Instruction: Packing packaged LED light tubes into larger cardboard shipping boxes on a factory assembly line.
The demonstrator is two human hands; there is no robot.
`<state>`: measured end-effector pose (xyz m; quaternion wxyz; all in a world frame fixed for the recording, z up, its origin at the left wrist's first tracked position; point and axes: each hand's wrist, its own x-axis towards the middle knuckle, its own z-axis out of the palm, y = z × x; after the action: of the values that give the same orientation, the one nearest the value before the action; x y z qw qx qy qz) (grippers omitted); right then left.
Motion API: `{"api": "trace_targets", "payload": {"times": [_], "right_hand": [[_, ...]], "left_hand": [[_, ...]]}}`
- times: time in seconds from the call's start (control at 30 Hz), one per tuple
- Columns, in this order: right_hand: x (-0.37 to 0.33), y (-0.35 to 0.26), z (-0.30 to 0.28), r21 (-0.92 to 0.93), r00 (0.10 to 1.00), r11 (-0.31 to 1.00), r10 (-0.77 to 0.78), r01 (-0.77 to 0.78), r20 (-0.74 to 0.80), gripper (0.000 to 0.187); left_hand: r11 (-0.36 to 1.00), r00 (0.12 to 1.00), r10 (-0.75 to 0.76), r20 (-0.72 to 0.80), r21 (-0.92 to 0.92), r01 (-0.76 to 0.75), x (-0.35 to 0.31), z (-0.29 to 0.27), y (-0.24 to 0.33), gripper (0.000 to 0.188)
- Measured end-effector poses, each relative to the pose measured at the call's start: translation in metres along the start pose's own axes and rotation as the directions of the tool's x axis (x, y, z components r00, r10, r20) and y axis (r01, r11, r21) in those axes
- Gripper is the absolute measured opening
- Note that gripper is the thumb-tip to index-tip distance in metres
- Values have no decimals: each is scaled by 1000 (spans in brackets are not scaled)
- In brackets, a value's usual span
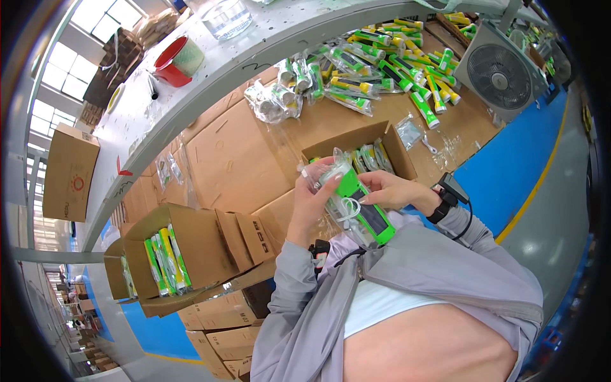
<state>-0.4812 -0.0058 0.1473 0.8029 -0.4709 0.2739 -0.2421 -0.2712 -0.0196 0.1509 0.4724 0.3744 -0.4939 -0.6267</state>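
Note:
A green flashlight (374,220) with a dark panel and a clear plastic wrapping is held tilted in front of my body. My left hand (310,202) is closed around its upper left side, the thumb on the wrapping. A white cord (348,209) lies looped across the flashlight's face. My right hand (389,190) has its fingers bent against the right edge, thumb and fingertips closed on it near the cord. Just beyond both hands stands an open cardboard box (402,153), with several wrapped green and yellow flashlights (369,158) inside, partly hidden by my hands.
Loose flashlights (407,70) pile up at the table's far side, beside a grey fan (499,75). A small clear packet (408,132) lies right of the box. Another open box (200,245) holds flashlights at left. A raised shelf (210,70) carries a red cup (173,63).

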Motion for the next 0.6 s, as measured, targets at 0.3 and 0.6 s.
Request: {"api": "trace_targets", "payload": {"times": [0.3, 0.6], "right_hand": [[-8, -11, 1, -6, 999, 1000, 24, -25, -49, 43], [-10, -17, -1, -40, 998, 999, 6, -9, -56, 39]], "left_hand": [[998, 999, -17, 34, -57, 19, 7, 11, 9, 31], [999, 999, 18, 33, -36, -16, 13, 19, 13, 32]]}}
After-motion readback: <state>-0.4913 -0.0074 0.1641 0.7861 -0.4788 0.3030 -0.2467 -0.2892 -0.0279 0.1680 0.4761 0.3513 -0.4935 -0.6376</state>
